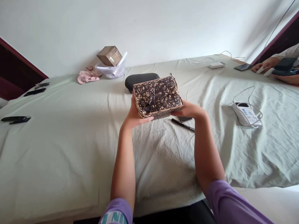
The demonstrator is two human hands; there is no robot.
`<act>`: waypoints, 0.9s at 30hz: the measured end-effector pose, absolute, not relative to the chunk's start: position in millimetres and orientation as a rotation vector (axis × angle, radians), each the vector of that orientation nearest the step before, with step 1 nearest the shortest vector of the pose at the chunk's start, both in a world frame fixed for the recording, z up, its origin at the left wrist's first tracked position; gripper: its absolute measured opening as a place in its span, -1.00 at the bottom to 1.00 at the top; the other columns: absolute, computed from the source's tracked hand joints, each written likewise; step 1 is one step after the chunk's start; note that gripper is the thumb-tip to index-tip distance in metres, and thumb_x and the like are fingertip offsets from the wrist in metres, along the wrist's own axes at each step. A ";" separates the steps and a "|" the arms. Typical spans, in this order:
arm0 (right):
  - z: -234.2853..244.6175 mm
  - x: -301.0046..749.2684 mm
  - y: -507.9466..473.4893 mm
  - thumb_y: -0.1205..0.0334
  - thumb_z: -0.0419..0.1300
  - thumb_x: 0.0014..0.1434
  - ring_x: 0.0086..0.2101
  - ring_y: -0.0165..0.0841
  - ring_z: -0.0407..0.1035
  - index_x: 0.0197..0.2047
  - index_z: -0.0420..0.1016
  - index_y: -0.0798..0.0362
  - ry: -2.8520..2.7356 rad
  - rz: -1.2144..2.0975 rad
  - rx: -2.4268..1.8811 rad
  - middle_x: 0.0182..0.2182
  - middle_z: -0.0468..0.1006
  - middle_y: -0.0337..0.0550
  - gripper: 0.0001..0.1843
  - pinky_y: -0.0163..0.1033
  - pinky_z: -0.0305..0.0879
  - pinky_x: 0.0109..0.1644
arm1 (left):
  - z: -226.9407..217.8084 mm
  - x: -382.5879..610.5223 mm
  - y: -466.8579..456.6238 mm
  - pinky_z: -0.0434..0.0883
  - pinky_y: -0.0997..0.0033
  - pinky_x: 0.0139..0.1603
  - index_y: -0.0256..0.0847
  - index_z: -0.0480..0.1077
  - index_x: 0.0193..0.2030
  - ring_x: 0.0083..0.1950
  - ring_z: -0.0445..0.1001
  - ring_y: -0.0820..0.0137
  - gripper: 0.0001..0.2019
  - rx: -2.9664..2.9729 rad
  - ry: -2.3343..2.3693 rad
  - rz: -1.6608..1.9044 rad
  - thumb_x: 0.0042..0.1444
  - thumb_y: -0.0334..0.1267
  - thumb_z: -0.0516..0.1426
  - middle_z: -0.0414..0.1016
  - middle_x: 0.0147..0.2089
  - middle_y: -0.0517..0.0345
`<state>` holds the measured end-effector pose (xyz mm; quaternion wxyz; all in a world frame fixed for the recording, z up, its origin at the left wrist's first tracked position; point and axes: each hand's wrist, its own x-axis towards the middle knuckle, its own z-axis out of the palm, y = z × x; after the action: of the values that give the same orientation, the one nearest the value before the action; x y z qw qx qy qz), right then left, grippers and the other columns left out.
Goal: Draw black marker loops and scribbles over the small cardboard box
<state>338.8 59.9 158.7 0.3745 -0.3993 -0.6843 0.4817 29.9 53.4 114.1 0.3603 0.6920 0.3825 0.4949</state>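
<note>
A brown cardboard box (161, 95) covered in black scribbled loops is held up over the cloth-covered table, tilted so its scribbled face shows. My left hand (135, 113) grips its left side, with the thumb along the lower front edge. On the opposite side, my right hand (187, 109) is closed round the lower right corner; most of its fingers are hidden by the box. Just below the right hand lies a black pen (182, 124), beside a dark flat object (185, 119) that is partly covered. A black rounded case (140, 80) rests behind the box.
A pink cloth (88, 75) and a clear tub (114, 72) with another cardboard box (109, 56) on top stand by the wall. At right are a white device with a cable (247, 115), a power strip (216, 65), a phone (243, 67) and another person's hand (266, 65). A black tool (16, 119) lies left.
</note>
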 end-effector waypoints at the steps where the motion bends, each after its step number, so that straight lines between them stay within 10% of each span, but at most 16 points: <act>1: 154.0 345.2 61.9 0.18 0.60 -0.05 0.51 0.13 0.27 0.48 0.48 -0.12 -1.830 1.144 -1.072 0.44 0.55 -0.07 0.02 0.18 0.18 0.68 | 111.6 29.2 56.0 -0.11 -0.29 0.84 0.11 -0.24 0.77 0.82 -0.08 -0.26 0.60 1.826 0.981 1.273 -0.25 0.10 0.68 -0.04 0.78 -0.19; 8: 96.9 368.7 51.8 0.14 0.33 0.36 0.15 0.06 0.52 0.09 0.66 0.08 -2.306 0.629 -1.801 0.10 0.66 0.14 -0.70 0.18 0.40 0.32 | 95.3 27.6 65.9 -0.01 -0.26 0.82 0.12 -0.23 0.76 0.80 0.02 -0.20 0.51 1.812 0.981 1.237 -0.15 0.12 0.64 -0.01 0.77 -0.22; 27: 89.1 345.1 22.6 0.28 -0.08 0.60 -0.06 -0.11 0.56 0.38 0.44 0.01 -2.380 0.444 -1.981 0.07 0.65 0.13 -0.56 -0.15 0.16 -0.13 | 89.3 25.6 68.6 0.09 -0.34 0.77 0.12 -0.24 0.77 0.76 0.10 -0.25 0.52 1.795 0.999 1.213 -0.14 0.16 0.64 0.05 0.74 -0.27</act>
<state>345.1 22.6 89.1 0.0067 -0.6332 -0.7608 0.1421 25.6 68.6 89.3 0.3690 0.6994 0.3892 0.4725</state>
